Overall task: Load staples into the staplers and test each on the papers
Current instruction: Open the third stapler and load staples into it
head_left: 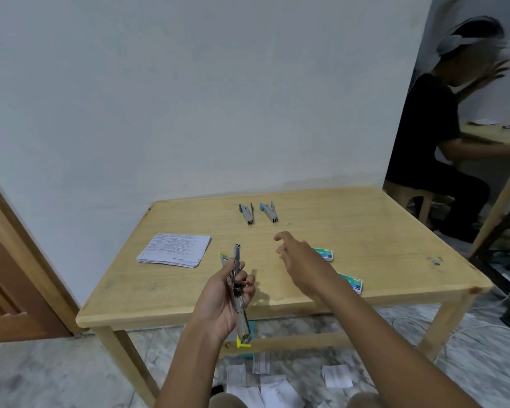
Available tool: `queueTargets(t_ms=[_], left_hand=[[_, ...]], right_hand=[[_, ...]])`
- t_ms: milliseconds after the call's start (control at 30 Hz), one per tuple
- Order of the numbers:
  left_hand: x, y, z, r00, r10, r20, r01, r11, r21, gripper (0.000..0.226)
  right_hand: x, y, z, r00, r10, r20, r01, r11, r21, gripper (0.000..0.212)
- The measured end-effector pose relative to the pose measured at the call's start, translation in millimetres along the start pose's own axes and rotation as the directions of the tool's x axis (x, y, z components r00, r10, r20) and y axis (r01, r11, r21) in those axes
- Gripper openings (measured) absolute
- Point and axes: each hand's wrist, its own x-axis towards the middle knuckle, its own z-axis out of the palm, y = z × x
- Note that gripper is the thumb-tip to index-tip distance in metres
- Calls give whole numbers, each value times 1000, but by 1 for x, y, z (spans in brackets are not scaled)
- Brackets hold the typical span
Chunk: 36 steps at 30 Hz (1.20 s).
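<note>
A wooden door point(12, 275) stands at my far left, clear of the work. On the counter point(365, 219) the stack of papers point(175, 250) lies flat near the left edge; I can't make out any staple in it. My left hand point(224, 301) holds the yellow stapler point(238, 293) above the front edge, fingers point(249, 279) curled round its middle and its metal arm opened out lengthwise, so I judge it is ready for staples. At the back, two blue staplers point(248, 214) lie side by side, not touching, both gaping open; whether they are loaded I cannot tell. Slips of paper point(265, 381) litter the floor point(42, 378) beneath. My right hand point(295, 254) hovers over the counter, fingers point(280, 237) loosely spread and holding nothing, near the two staple boxes point(324, 254), one partly hidden behind my forearm. I judge most of the job is left: loading, then testing each. A small grey scrap point(436, 261), maybe loose staples, sits near the right edge, and another person point(442, 136) sits well off to the right, out of my way.
</note>
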Motion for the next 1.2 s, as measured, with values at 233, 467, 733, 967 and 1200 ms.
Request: queueTargets(t_ms=[233,467,733,967,1200], left_hand=[[4,-2,-6,1000,-12,-14,12,999,42,25],[6,-8,-3,1000,-21,5,21,999,35,26],[6,-22,6,999,-36,17,35,997,69,25],[3,-24,10,999,-32,11,31,996,88,25],[1,-23,9,1000,-26,4,26,995,101,23]], right_hand=[[1,13,-19,995,-67,75,75,991,-112,22],[-31,48,-79,996,85,14,-82,990,-113,7],[-35,46,-65,987,118,110,-68,922,-381,18],[-27,49,-64,985,136,105,-83,910,-405,21],[-22,52,-65,983,130,130,-70,918,-391,19]])
